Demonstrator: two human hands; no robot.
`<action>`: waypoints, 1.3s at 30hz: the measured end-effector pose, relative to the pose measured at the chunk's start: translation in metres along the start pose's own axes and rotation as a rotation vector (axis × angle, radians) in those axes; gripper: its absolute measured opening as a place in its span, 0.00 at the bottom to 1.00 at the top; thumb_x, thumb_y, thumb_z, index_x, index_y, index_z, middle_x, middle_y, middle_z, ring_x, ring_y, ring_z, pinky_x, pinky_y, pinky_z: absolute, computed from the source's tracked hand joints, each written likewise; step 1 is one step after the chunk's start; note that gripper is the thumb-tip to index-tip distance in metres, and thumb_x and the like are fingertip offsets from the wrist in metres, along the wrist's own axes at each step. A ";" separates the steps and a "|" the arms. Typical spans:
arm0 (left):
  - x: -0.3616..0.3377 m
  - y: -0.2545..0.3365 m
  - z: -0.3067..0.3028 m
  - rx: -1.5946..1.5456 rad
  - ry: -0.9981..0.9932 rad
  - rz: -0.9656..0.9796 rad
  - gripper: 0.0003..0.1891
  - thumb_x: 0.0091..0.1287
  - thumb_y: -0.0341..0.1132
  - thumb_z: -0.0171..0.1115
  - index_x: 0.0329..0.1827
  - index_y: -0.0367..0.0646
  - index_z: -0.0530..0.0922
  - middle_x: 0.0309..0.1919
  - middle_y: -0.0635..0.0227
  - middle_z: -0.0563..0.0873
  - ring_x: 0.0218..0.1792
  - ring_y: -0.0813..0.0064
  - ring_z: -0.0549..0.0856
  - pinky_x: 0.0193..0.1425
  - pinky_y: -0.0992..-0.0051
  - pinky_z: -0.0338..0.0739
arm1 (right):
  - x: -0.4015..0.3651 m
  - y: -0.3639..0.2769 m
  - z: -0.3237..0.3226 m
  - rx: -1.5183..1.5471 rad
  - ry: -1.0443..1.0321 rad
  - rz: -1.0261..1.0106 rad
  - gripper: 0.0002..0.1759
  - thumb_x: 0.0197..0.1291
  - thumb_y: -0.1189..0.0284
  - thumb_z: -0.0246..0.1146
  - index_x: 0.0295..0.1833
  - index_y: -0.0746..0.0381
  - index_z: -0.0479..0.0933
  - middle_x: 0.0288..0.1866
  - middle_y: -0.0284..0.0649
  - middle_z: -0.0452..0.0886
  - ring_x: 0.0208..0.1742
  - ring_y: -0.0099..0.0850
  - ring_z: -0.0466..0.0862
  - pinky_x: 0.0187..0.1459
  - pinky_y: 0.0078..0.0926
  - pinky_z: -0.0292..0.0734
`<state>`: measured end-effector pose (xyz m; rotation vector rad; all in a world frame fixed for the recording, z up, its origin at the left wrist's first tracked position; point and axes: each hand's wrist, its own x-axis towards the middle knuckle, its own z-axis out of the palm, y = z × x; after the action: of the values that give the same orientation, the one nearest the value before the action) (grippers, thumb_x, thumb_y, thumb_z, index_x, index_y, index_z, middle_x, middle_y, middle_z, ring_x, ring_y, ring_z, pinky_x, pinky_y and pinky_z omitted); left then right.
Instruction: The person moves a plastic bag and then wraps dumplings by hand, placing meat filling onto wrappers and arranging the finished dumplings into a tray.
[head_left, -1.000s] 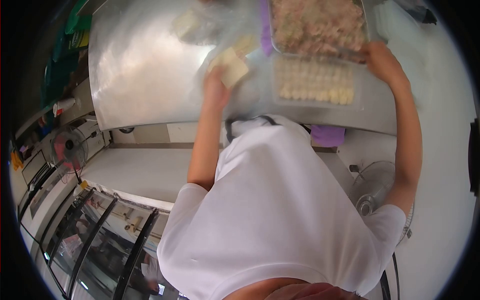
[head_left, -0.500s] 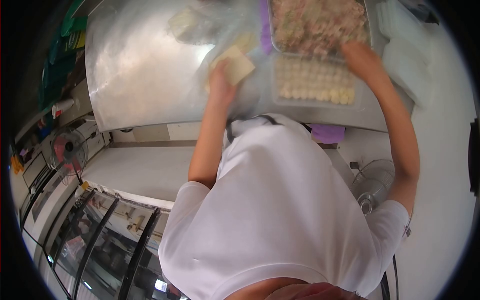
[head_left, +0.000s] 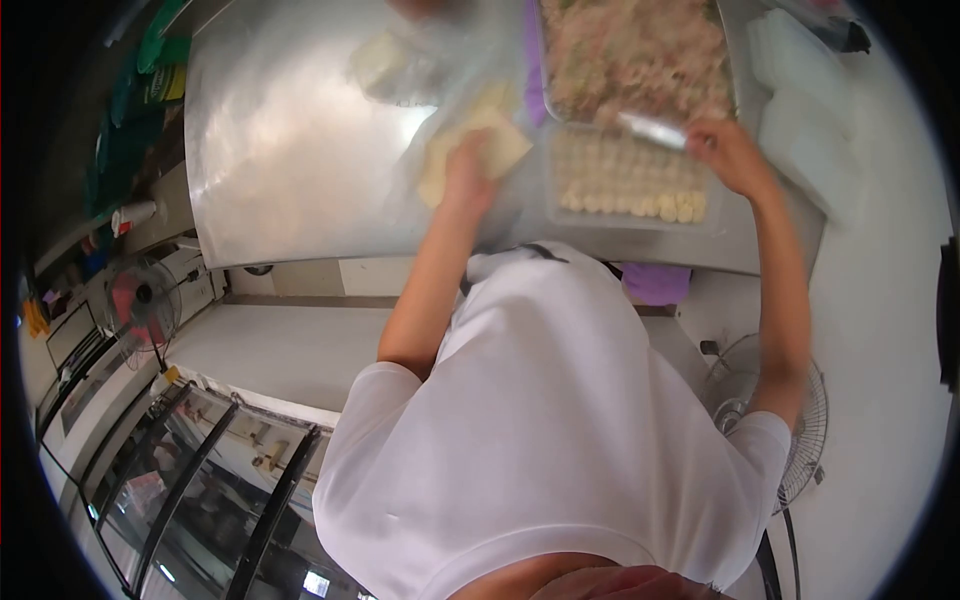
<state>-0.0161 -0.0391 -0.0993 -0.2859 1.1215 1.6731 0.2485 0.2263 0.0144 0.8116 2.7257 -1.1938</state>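
A thin pale yellow square wrapper (head_left: 508, 148) rests in my left hand (head_left: 468, 178), above more such wrappers on clear plastic. My right hand (head_left: 728, 155) is closed around the end of a shiny flat metal utensil (head_left: 652, 130). That utensil lies over the border between a tray of minced filling (head_left: 635, 60) and a clear container of small pale round pieces in rows (head_left: 632, 180). Motion blurs the utensil, and whether it carries filling is unclear.
Under the trays is a metal table (head_left: 290, 130). A plastic bag (head_left: 385, 65) lies near another person's hand (head_left: 418, 8) at the top edge. Stacked translucent containers (head_left: 800, 130) stand at the right. Purple cloth (head_left: 655, 283) hangs below the table edge.
My right hand has drawn back from the filling's lower right corner, and the metal utensil now shows. The wrapper in my left hand sits slightly further right. Another person's hand has appeared at the top.
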 end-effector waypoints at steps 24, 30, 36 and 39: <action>-0.037 0.004 0.127 -0.112 -0.457 -0.056 0.21 0.79 0.38 0.40 0.63 0.27 0.68 0.57 0.49 0.78 0.60 0.56 0.79 0.67 0.60 0.74 | -0.071 -0.079 0.085 -0.349 0.604 -0.109 0.22 0.53 0.83 0.64 0.52 0.51 0.86 0.34 0.35 0.77 0.32 0.34 0.79 0.32 0.29 0.75; -0.056 0.033 0.109 0.774 -0.744 0.662 0.26 0.64 0.32 0.66 0.65 0.39 0.70 0.57 0.60 0.80 0.59 0.68 0.79 0.64 0.69 0.73 | -0.081 -0.088 0.052 0.022 0.578 -0.261 0.22 0.54 0.86 0.65 0.54 0.56 0.85 0.32 0.38 0.74 0.29 0.32 0.75 0.31 0.23 0.71; -0.044 0.052 0.094 1.112 -0.835 0.814 0.20 0.51 0.32 0.78 0.46 0.41 0.81 0.37 0.64 0.85 0.39 0.74 0.83 0.44 0.71 0.77 | -0.072 -0.100 0.056 -0.034 0.440 -0.289 0.22 0.55 0.86 0.65 0.54 0.56 0.84 0.32 0.38 0.73 0.30 0.31 0.73 0.31 0.22 0.70; -0.040 0.040 0.097 1.180 -0.711 0.830 0.18 0.52 0.33 0.77 0.42 0.39 0.80 0.32 0.64 0.84 0.34 0.71 0.82 0.41 0.70 0.76 | -0.070 -0.110 0.049 -0.231 0.448 -0.252 0.21 0.57 0.84 0.64 0.54 0.54 0.84 0.33 0.37 0.74 0.31 0.33 0.75 0.32 0.24 0.71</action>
<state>-0.0017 0.0112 0.0001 1.5579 1.5059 1.2398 0.2478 0.0991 0.0714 0.8052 3.3329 -0.7736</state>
